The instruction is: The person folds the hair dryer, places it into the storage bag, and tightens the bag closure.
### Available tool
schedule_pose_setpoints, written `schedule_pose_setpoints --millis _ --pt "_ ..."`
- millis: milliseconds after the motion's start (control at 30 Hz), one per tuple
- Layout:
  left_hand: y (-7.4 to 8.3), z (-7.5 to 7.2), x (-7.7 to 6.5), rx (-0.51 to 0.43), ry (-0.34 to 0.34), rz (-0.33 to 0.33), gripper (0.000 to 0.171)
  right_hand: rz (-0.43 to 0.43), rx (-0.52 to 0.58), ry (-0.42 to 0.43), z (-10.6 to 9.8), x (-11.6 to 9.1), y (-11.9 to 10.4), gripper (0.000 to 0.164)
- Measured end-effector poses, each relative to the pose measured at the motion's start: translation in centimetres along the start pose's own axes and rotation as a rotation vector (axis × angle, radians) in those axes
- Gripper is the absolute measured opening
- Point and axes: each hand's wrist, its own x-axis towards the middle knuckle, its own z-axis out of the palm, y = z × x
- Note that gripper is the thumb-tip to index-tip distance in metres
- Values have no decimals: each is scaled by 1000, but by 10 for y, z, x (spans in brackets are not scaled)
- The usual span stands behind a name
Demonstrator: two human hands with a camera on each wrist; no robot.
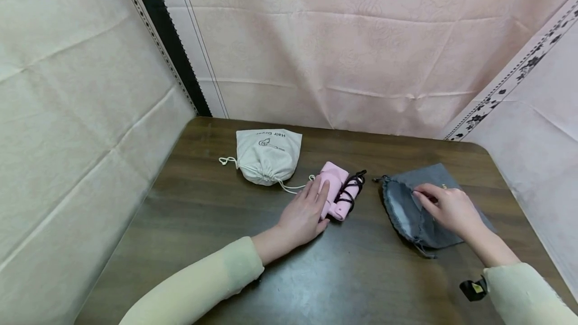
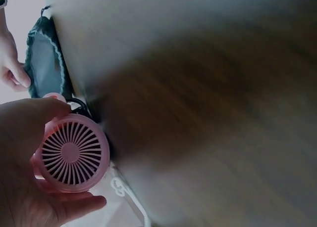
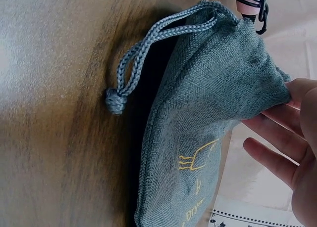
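A pink hair dryer point(image 1: 331, 184) lies folded on the table, a black cord point(image 1: 348, 189) wound about its handle. My left hand point(image 1: 302, 214) grips its barrel from the left; in the left wrist view the thumb and fingers go round the round slotted grille point(image 2: 72, 153). To the right lies a grey drawstring bag point(image 1: 420, 174), its mouth partly open. With thumb and fingers my right hand point(image 1: 451, 209) pinches the upper layer at the bag's mouth. The right wrist view shows yellow print point(image 3: 198, 155) and a knotted cord point(image 3: 148, 39) on the bag.
A white drawstring pouch point(image 1: 268, 157) printed "Hair Dryer" sits behind and left of the dryer, its cord reaching toward my left fingers. A small black object point(image 1: 473, 290) is at the right wrist. Cloth walls point(image 1: 361, 54) border the brown wooden table point(image 1: 189, 245).
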Motion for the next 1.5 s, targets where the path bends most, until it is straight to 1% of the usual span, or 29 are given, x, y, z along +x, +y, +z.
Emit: schedule_pose_setpoints --millis 67,233,333,433,600,700,833,1067,1167,1333,1500 --pt "-2 1 0 -7 5 13 93 1 2 -2 0 -1 1 18" --pt "-4 2 0 0 -8 28 96 3 5 -4 1 -2 1 18" --pt "-5 4 1 -1 8 35 94 1 9 -9 2 -2 1 18" --pt "-8 5 1 6 52 72 87 -2 12 -9 3 -2 1 18" --pt "-15 4 2 49 149 173 72 -9 11 3 4 -1 1 18" --pt "-19 3 2 42 199 206 68 -13 14 3 4 0 1 18" --pt "-24 -2 3 -12 252 228 64 -4 23 -4 3 2 2 17" --pt "-32 -16 3 -148 259 215 61 -11 15 5 -1 9 4 17" --pt "-35 -24 1 -198 282 220 60 -7 9 5 -3 15 4 16" --pt "-34 -39 -1 -263 313 257 61 -22 4 14 -7 26 2 16" --pt "-27 -50 0 -280 327 336 63 -51 -2 36 -9 36 -4 18"
